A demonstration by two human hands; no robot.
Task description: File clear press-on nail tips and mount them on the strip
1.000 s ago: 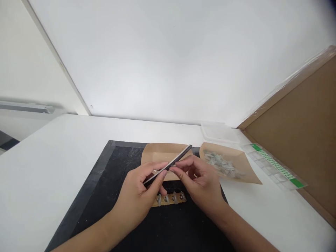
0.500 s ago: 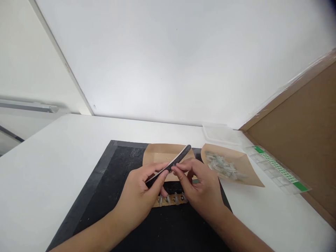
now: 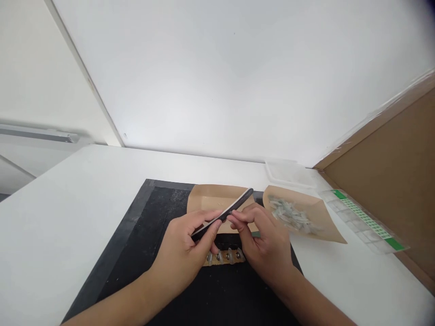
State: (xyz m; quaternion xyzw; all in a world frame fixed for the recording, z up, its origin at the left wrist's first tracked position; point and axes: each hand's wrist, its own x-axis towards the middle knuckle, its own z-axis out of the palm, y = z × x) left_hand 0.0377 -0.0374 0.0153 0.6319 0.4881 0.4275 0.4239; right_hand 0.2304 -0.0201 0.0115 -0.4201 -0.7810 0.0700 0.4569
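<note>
- Shifted slightly rightward since the earlier frame: both my hands and the dark, pale-edged strip point(image 3: 239, 203) between them, relative to the brown paper point(image 3: 210, 191) behind.
- Left hand point(image 3: 181, 237): closed in a pinch, thumb below and fingers above, with the dark strip firmly held, its free end slanting up and to the right.
- Right hand point(image 3: 268, 240): thumb and forefinger drawn nearly together just beside the strip's lower face; whether something small sits between them, I cannot tell.
- Technique, in my judgement: keep the left grip firm so the strip does not roll, let the right fingertips make small, even strokes with light pressure, and keep fingertip skin off the working face.
- Position: the dark strip lies across my fingertips, raised above the black mat point(image 3: 204, 299); nearer me, partly behind my left fingers, rests a tan holder point(image 3: 224, 261) bearing clear pieces point(image 3: 230, 256).
</note>
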